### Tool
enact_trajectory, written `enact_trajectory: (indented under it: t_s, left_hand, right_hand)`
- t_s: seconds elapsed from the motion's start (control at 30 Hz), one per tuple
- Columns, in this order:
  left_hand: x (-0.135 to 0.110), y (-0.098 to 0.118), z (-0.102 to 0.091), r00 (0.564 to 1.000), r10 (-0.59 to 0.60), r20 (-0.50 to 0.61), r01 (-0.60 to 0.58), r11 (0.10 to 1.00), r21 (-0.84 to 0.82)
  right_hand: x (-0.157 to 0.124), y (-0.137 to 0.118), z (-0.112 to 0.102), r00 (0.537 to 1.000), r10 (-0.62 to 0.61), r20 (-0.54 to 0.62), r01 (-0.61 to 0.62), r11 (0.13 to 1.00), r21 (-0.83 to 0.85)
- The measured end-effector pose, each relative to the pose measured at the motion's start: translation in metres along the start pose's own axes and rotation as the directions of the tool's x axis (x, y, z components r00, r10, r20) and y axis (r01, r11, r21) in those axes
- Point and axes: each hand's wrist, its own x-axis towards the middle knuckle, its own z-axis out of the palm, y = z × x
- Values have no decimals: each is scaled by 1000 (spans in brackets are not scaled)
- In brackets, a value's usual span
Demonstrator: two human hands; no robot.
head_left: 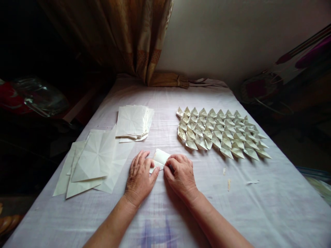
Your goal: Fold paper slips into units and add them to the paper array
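A small folded sheet of paper [161, 156] lies on the cloth between my two hands, partly hidden by the fingers. My left hand [141, 175] holds its left side, thumb and forefinger against the near edge. With bent fingers, my right hand [182, 174] pinches the right corner. Beyond the left hand sits a stack of creased paper squares [130, 120]. Further left, several larger loose sheets [94, 156] overlap, the top one marked with star-like folds. Many folded paper boats [219, 129] stand in close rows to the right.
A pale cloth [207, 220] covers the table. Small paper scraps [229, 184] lie right of my right hand. A brown curtain [144, 41] hangs at the far edge, against a wall [219, 38]. A clear plastic bottle [41, 96] is off to the left.
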Motion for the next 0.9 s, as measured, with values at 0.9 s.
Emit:
enact_trajectory:
  t_s: [0.9]
  left_hand:
    - [0,-8,-4,998,0,69,6,997,-76]
  right_hand:
    - [5,5,1,998,41,39,-45,994,104]
